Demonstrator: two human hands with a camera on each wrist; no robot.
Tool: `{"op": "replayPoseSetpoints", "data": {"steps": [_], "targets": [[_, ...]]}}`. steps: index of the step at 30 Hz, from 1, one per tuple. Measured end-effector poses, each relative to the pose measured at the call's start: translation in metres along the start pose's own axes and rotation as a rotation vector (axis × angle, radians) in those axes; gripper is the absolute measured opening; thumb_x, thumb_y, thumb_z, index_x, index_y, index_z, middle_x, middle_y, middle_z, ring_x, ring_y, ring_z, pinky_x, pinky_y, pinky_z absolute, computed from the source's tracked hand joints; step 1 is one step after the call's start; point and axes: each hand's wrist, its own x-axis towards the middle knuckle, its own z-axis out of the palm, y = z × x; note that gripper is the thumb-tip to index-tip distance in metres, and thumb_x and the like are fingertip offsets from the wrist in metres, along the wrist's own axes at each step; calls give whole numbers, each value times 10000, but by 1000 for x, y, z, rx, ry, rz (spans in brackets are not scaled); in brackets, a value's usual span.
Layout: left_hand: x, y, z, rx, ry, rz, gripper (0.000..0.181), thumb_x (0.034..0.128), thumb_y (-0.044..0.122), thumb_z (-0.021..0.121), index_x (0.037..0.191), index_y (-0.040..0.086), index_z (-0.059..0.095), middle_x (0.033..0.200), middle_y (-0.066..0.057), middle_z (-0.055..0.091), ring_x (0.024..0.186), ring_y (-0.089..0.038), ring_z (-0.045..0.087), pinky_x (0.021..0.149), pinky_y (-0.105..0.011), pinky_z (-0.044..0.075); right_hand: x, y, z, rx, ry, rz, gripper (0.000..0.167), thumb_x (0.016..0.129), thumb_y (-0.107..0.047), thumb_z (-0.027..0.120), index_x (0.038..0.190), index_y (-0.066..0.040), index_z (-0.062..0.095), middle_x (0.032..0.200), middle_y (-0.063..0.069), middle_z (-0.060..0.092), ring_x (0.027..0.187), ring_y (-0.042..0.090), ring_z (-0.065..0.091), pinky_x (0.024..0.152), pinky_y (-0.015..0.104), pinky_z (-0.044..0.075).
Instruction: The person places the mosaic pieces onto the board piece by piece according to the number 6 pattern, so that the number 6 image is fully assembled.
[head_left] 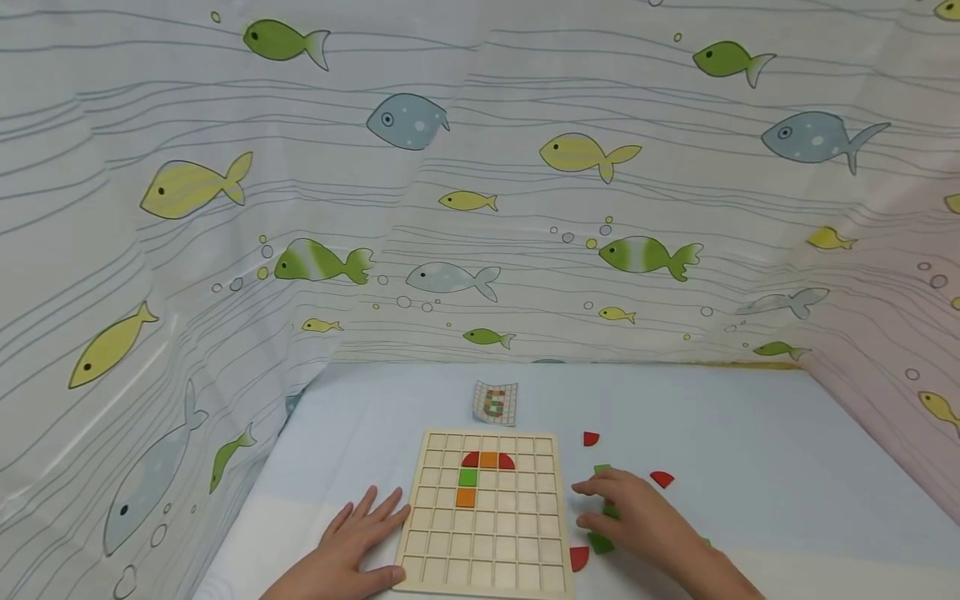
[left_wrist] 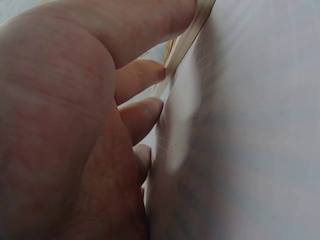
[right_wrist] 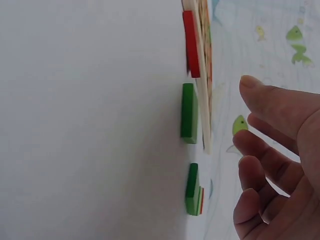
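Note:
A wooden grid board [head_left: 517, 522] lies in front of me, holding a red quarter-round [head_left: 471, 459], an orange square [head_left: 488, 460], another red quarter-round [head_left: 507, 461], a green square [head_left: 468, 477] and a lower orange square [head_left: 465, 497]. My left hand [head_left: 348, 542] lies spread on the table, its thumb and fingertips touching the board's left edge; the left wrist view shows the hand [left_wrist: 65, 125] against that edge [left_wrist: 192, 30]. My right hand [head_left: 637, 517] hovers over green pieces [head_left: 601, 543] right of the board. In the right wrist view, the hand's [right_wrist: 280, 160] fingers are loosely bent and hold nothing.
Behind the board lies a small patterned card [head_left: 495, 403]. Loose red quarter-rounds lie at the right: one toward the back [head_left: 591, 438], another beyond my right hand [head_left: 662, 479], a third beside the board [head_left: 579, 558]. A fish-print curtain [head_left: 525, 233] surrounds the table.

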Motion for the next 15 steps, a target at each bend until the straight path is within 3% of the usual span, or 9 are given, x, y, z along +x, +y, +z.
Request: {"op": "replayPoseSetpoints", "data": {"steps": [15], "targets": [[0, -3, 2, 23, 11, 12, 701, 927, 444, 657, 1484, 68, 455, 1561, -222, 306, 1420, -550, 70, 1003, -719, 13, -19, 18, 9, 82, 35, -28, 389, 836, -372, 793, 1178, -197, 734, 1085, -165, 630, 868, 18, 550, 769, 254, 502]]}}
